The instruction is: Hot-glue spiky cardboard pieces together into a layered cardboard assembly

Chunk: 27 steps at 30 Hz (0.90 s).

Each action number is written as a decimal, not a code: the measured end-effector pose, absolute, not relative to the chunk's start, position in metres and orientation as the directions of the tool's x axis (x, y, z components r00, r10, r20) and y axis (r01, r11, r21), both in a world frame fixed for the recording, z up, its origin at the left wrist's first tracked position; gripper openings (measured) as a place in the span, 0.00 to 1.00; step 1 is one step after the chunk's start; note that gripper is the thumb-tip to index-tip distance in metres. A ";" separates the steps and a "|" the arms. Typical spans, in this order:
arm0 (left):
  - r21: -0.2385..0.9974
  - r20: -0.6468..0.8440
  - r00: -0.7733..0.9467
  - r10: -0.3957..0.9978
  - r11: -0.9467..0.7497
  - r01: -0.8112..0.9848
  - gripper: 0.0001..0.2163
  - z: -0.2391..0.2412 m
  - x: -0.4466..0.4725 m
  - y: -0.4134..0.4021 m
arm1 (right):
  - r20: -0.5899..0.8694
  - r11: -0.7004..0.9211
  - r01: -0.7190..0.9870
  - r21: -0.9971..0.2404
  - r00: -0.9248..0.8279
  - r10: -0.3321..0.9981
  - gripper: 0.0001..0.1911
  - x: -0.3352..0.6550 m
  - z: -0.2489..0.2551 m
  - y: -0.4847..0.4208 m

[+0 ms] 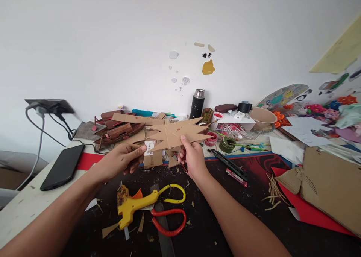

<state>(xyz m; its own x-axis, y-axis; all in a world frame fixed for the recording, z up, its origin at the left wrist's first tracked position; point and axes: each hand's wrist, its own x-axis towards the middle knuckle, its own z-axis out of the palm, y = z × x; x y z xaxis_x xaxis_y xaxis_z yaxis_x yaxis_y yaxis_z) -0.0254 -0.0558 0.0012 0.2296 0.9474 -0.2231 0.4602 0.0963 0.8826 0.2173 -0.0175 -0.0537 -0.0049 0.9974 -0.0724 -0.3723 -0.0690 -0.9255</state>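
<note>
A plain white wall, dotted with small stickers, rises behind a cluttered desk whose front is covered by a dark mat (203,212) strewn with scraps. Two bare forearms reach in from the bottom of the view, slanting toward each other, their elbows cut off by the edges. The right hand (193,155) pinches a spiky cardboard cutout (173,134), thumb flat on top and fingers folded beneath, where the card partly hides them. The left hand (129,155) is turned sideways at the cutout's left end, thumb stretched toward a white barcode label (149,147) and fingers curled below in shadow; whether it grips the card or only rests beside it, I cannot tell. The cutout is held above the back of the mat, in the middle of the view. It is flat, tan and creased, with long sharp points on its right side; its left end is hard to separate from the other cardboard pieces behind it. Nearer the bottom lies a yellow plastic glue gun (131,208), its nozzle end stained dark brown, covering the blades of scissors (170,233) with smooth, rounded handle loops. A smooth black phone (62,166) lies at left, near rough reddish-brown wooden models (121,132). A black metal flask (197,105) stands against the wall, and at right a large cardboard sheet (332,187) runs out of view.
</note>
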 end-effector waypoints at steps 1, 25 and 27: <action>0.883 -0.215 0.227 0.950 0.090 0.461 0.32 0.001 -0.026 -0.055 | -0.075 -0.072 -0.372 -0.925 -0.005 0.997 0.36 0.217 -0.054 -0.017; 0.928 -0.310 0.220 0.925 0.244 0.280 0.32 0.001 -0.026 -0.057 | -0.042 -0.048 -0.345 -0.937 -0.026 0.999 0.36 0.218 -0.057 -0.018; 0.929 -0.306 0.218 0.927 0.240 0.283 0.31 0.000 -0.027 -0.057 | -0.046 -0.051 -0.344 -0.938 -0.022 0.999 0.36 0.218 -0.057 -0.018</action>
<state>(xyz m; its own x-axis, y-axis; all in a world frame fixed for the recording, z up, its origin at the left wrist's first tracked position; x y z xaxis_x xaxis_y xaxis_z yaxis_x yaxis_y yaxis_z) -0.0274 -0.0571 0.0000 0.2180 0.9267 -0.3062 0.2825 0.2404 0.9286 0.2177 -0.0179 -0.0568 -0.0218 0.9987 -0.0465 -0.3439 -0.0512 -0.9376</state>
